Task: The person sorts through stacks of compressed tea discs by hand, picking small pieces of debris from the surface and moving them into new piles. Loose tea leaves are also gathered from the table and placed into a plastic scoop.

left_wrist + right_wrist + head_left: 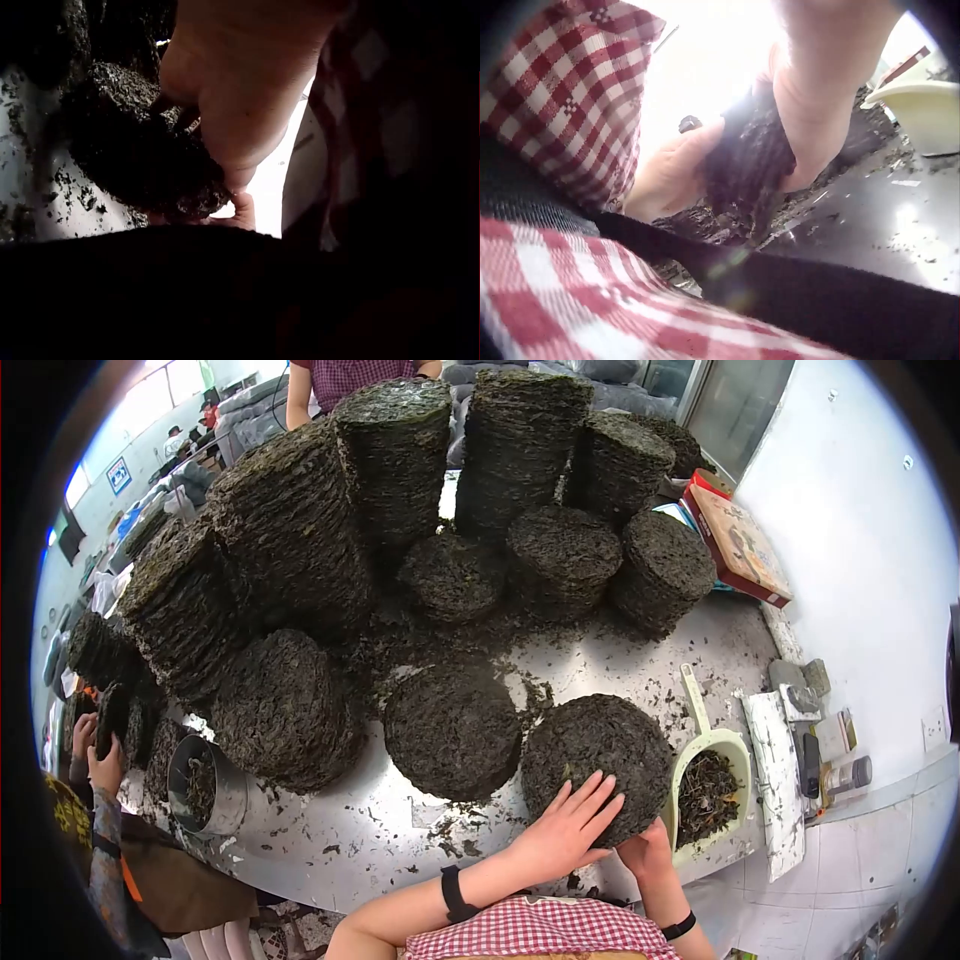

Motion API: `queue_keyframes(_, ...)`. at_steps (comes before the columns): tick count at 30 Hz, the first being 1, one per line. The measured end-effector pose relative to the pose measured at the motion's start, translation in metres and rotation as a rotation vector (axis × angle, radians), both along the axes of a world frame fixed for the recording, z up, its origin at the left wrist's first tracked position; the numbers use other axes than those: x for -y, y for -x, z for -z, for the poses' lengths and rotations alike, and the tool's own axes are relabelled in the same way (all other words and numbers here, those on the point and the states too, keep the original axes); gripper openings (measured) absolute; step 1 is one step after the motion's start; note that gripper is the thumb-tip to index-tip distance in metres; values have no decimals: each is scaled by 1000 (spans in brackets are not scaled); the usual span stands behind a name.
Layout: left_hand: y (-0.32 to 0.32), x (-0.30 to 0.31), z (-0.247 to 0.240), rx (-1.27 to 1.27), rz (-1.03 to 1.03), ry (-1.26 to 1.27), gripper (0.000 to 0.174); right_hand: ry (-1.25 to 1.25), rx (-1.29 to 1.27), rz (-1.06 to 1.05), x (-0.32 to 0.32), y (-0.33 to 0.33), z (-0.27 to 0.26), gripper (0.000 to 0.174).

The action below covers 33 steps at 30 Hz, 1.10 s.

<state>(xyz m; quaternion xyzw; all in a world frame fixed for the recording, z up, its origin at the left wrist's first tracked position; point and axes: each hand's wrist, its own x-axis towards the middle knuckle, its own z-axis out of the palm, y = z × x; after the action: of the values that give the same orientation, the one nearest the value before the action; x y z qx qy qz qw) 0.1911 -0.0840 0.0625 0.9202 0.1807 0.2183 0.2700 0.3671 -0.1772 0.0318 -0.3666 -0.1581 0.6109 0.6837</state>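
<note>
A round, dark, layered cake of leafy material [600,735] lies at the table's near right. On its top the left hand [565,830] rests with fingers spread and straight, its thumb at the near edge. The right hand [652,852] grips the lower right edge, its fingers partly hidden. The left wrist view shows the left hand [232,90] against the dark cake [142,157]. In the right wrist view, the cake [746,150] is between the right hand [821,97] and the left hand [671,169].
Another round cake [452,730] lies to the left. Tall stacks [520,450] stand behind. A pale dustpan [740,745] with leafy bits is at the right, beside a worn white board [775,790]. A metal tub [228,800] and another person's hands [105,765] are at the left.
</note>
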Motion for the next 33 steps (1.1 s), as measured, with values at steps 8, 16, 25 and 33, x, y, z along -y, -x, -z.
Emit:
queue_keyframes(8,87,-68,-4,385,-980,191,40,58,-18,24,-8,-6,2,68)
queue_keyframes(16,66,-41,-20,85,-312,210,86,19,-96,-64,-13,2,-6,70)
queue_keyframes(25,11,-27,-15,115,114,231,71,-148,64,-60,-18,2,-16,82)
queue_keyframes(33,71,-47,-20,521,-713,367,37,-93,26,-55,-19,0,-9,76)
